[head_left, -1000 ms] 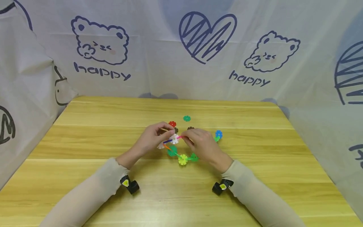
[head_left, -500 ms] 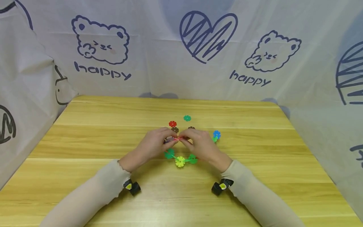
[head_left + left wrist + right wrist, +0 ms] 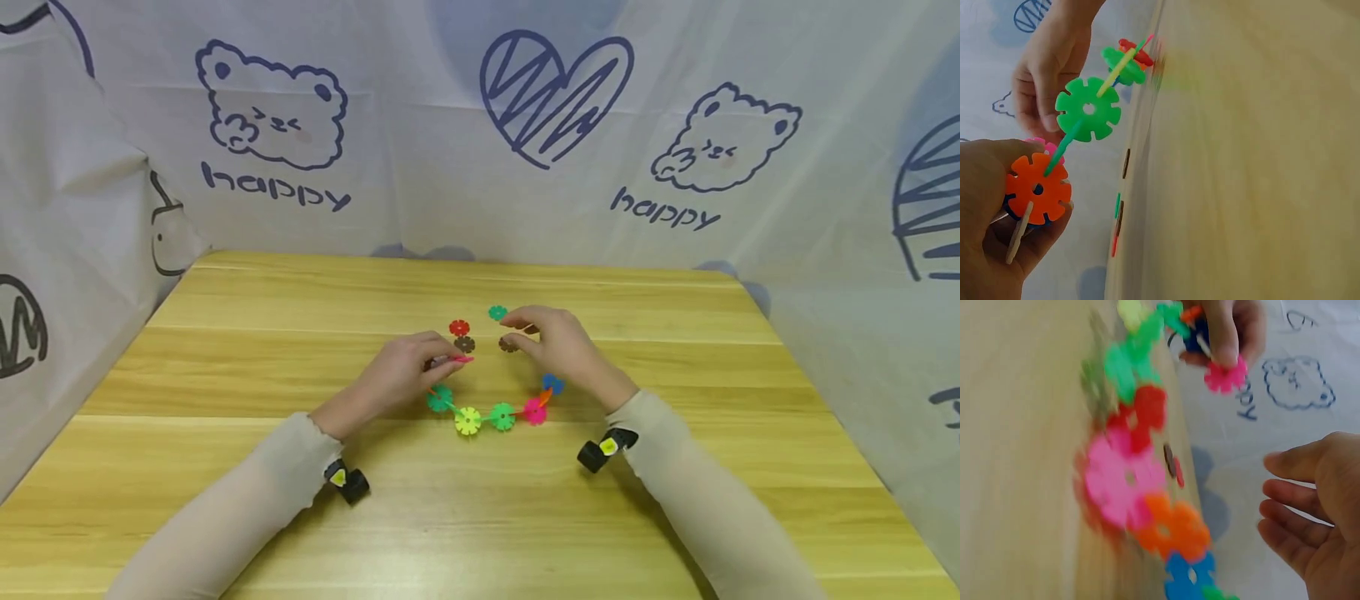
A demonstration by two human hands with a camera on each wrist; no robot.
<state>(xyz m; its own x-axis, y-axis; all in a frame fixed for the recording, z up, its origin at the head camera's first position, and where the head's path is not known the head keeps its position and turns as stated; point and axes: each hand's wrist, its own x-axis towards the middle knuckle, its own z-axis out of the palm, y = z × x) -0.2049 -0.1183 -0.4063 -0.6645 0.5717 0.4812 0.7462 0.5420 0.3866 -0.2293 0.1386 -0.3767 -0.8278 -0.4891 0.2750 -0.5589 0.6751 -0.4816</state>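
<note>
My left hand (image 3: pixel 401 375) pinches a pink snowflake disc (image 3: pixel 1227 375) at the end of a chain of slotted plastic snowflake discs. Next to those fingers, an orange disc (image 3: pixel 1047 195) and a dark blue one belong to the same chain. From there it curves through a yellow disc (image 3: pixel 468 422), a green disc (image 3: pixel 502 417) and a pink disc (image 3: pixel 536 411) to a blue disc (image 3: pixel 553 383). My right hand (image 3: pixel 573 354) holds nothing; its thumb and fingers are spread apart. It is near a loose teal disc (image 3: pixel 497 312) and a brown disc (image 3: pixel 507 344), partly covered by the fingers.
A loose red disc (image 3: pixel 459 327) and another brown disc (image 3: pixel 465 343) lie just beyond the left hand. The wooden table (image 3: pixel 225 333) meets a white cloth (image 3: pixel 420 183) with drawn bears and hearts at the back and sides.
Both hands were together at the pink disc; my right hand has since let go and moved away, forward and right. My left hand keeps the pink disc. The chain's right part has shifted left.
</note>
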